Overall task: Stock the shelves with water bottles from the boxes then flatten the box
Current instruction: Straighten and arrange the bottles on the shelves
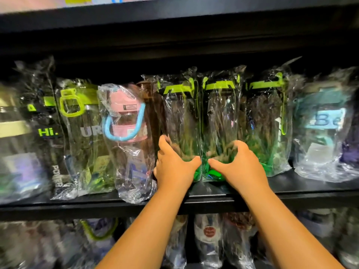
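Two dark bottles with lime-green lids, each in a clear plastic bag, stand upright side by side on the black shelf (213, 199). My left hand (173, 166) grips the base of the left bottle (178, 117), fingers curled round it. My right hand (238, 164) grips the base of the right bottle (221, 117) the same way. A third matching bottle (266, 121) stands just to the right of them, untouched. No box is in view.
The shelf row is packed: a pink bottle with a blue strap (126, 123), a bagged bottle with a lime clip (81, 133) and a "Hi." bottle (46, 131) to the left, a pale blue-label bottle (324, 129) to the right. More bagged bottles (209, 239) fill the shelf below.
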Demonstrator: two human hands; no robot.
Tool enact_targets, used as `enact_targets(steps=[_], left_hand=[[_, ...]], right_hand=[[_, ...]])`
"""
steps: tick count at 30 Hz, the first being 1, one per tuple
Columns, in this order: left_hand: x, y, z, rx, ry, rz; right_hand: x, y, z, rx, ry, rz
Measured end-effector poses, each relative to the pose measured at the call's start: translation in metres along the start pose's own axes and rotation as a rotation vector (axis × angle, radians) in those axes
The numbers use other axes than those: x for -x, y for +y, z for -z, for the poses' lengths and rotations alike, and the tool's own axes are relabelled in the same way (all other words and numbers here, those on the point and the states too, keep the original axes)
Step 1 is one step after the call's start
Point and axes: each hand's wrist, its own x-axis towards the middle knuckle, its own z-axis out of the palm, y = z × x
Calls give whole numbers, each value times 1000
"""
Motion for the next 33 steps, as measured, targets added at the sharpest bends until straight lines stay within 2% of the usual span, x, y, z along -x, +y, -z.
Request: enact_targets(steps=[14, 19, 22, 24, 27, 28, 30, 33], left_hand=[[22, -9, 18, -39, -62, -72], [29, -11, 23, -30, -33, -140], [44, -10, 22, -4, 22, -205], [58, -8, 16, 31, 120, -276], [81, -2, 1, 115, 297, -518], [90, 3, -6, 166, 285, -598], [105, 23, -24, 243, 145, -654], [116, 58, -62, 281, -28, -539]], right_hand=[[30, -1, -1, 15, 65, 31], [35, 0, -5, 52, 116, 64], [40, 7, -4, 50, 138, 93], [44, 15, 4, -3, 159, 108], [48, 41, 25, -102, 258, 150], [48, 53, 34, -119, 312, 169], [41, 78, 56, -132, 394, 189], [20, 115, 90, -94, 473, 188]])
